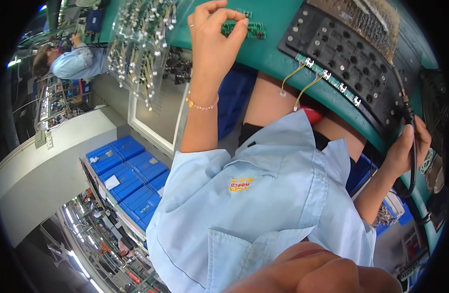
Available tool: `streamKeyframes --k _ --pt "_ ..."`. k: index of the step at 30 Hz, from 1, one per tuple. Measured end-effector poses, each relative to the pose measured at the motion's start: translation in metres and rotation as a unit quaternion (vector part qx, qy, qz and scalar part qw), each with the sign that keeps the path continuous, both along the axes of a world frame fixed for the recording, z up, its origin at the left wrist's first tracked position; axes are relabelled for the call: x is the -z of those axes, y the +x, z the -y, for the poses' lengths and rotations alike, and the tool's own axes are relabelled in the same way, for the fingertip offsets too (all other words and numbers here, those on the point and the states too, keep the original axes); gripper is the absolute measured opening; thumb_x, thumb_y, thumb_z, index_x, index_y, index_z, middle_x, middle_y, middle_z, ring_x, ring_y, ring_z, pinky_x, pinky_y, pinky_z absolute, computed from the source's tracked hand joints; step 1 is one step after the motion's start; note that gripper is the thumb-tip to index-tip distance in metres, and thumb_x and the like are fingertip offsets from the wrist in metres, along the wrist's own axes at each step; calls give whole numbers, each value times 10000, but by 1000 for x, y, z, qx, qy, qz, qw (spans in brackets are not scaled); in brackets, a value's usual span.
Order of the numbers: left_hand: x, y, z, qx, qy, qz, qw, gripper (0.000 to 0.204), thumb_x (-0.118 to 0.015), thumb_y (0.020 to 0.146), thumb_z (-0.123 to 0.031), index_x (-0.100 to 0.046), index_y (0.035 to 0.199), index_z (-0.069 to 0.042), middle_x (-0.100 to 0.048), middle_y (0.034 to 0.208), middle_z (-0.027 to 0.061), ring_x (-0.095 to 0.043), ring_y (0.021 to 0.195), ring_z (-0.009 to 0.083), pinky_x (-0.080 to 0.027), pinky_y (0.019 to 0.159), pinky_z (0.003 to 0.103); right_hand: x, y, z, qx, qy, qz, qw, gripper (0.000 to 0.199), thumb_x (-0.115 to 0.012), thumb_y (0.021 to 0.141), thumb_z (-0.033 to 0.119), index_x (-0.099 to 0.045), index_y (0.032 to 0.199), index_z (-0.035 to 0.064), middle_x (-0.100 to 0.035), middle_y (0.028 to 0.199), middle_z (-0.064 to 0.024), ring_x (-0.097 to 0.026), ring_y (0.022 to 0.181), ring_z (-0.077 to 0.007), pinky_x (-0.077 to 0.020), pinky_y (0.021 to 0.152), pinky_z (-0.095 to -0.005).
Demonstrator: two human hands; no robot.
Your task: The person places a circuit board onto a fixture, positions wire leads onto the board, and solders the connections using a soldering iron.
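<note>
My left hand (212, 41) is raised at the upper middle, thumb and index fingertip pinched together over small green circuit boards (257, 31) on the bench. Whether a small part is between those fingertips cannot be made out. At the right, my right hand (407, 149) is closed around the cable end of a soldering iron (404, 95), whose thin end points up and away from me. Between the hands lies a black fixture plate (332, 53) with rows of round recesses. Along its near edge runs a strip of small boards (327, 75) with white connectors; two yellowish wire leads (310, 92) hang from it.
A bundle of wire leads with white plugs (144, 44) lies on clear plastic left of my left hand. A brown, worn pad (366, 19) sits beyond the fixture on the green bench mat (275, 44). Blue bins (132, 171) stand lower left; another person (78, 61) sits farther left.
</note>
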State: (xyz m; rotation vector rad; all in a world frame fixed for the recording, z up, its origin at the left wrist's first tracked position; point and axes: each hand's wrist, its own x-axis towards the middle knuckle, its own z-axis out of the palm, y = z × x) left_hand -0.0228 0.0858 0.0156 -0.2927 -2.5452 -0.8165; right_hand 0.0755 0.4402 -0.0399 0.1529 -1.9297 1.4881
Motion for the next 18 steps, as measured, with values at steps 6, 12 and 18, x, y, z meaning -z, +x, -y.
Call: streamKeyframes --k 6,12,18 --pt "7 -69 -12 92 -97 -67 989 83 -672 747 -111 -643 807 -62 -559 1039 143 -507 990 333 -405 839 426 0 3 7 19 -22 20 999 169 -620 851 38 -549 983 -38 -611 981 -168 -569 865 -164 -449 811 -273" --pt "36 -119 -22 45 -210 -149 965 56 -663 748 -114 -627 781 -86 -585 952 91 -524 934 307 -399 787 412 -2 7 5 19 -67 54 996 162 -606 847 18 -538 984 -32 -599 994 -157 -561 876 -158 -439 815 -263" --pt "37 -124 -20 69 -190 -169 965 25 -649 736 -113 -634 746 -129 -568 915 33 -516 936 263 -345 776 418 -12 3 12 -1 -71 48 996 155 -608 843 22 -528 967 -27 -574 927 -126 -493 763 -107 -402 702 -224"
